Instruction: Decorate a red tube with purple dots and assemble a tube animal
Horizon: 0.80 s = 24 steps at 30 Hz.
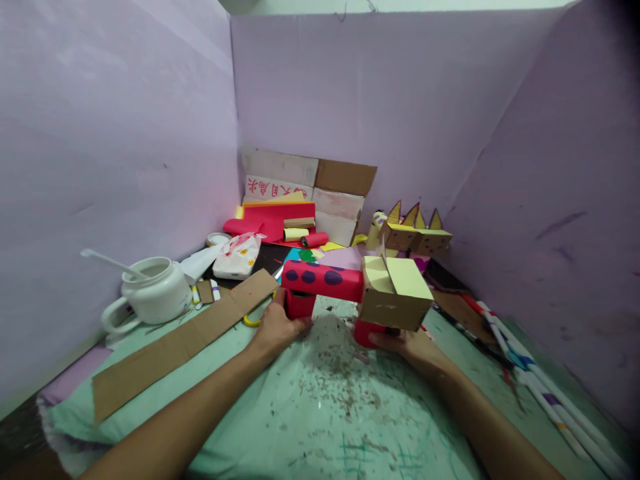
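A red paper tube with purple spots (323,279) lies crosswise in front of me, its right end against a small yellow-topped cardboard box (395,300). Beneath its left end is a short red tube (300,305), and my left hand (280,323) is wrapped around that piece. Under the box a second short red tube (367,332) shows in part. My right hand (413,350) grips this one from the right, some fingers hidden by the box. One thin flap sticks up from the box top.
A cardboard strip (185,343) and a white mug with a spoon (157,293) lie left. Behind are red paper (280,220), an open carton (340,210) and a spiked yellow box model (417,237). Striped sticks (545,393) lie right. Purple panels enclose three sides.
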{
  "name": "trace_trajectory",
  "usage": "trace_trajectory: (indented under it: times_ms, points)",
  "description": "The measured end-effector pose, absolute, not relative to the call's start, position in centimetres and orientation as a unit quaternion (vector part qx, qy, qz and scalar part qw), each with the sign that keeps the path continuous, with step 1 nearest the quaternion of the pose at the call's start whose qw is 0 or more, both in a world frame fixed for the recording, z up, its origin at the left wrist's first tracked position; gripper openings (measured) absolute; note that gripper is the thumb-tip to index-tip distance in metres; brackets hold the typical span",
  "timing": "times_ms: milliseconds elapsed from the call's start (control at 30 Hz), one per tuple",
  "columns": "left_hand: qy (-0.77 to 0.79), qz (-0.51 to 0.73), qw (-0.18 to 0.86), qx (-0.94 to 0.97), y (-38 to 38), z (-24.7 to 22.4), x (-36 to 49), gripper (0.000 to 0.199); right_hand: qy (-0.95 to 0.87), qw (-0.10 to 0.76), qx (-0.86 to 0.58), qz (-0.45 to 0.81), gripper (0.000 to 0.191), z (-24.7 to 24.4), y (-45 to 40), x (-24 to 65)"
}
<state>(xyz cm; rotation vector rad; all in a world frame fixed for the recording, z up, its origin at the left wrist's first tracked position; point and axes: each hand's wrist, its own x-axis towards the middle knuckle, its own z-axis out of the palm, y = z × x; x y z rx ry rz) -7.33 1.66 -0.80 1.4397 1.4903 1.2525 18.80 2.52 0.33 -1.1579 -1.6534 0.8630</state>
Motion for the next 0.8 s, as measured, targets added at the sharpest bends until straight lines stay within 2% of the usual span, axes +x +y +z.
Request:
trace_trajectory:
  times_ms: [133,433,800]
  points:
    - [0.583,0.469,0.362,0.555,1.7,-0.9,-7.4,0.058,-0.685,0.393,-0.485,0.376,0.052,0.6,2.3,19.2]
    - [0.562,0.484,0.398,0.54,1.4,0.1,-7.1,0.073,-0.688,0.385,-0.458,0.412,0.058,-0.1,2.9,19.9]
    - [0.568,0.489,0.396,0.53,1.4,0.9,-6.9,0.065,-0.684,0.362,-0.434,0.462,0.065,-0.5,3.5,20.1]
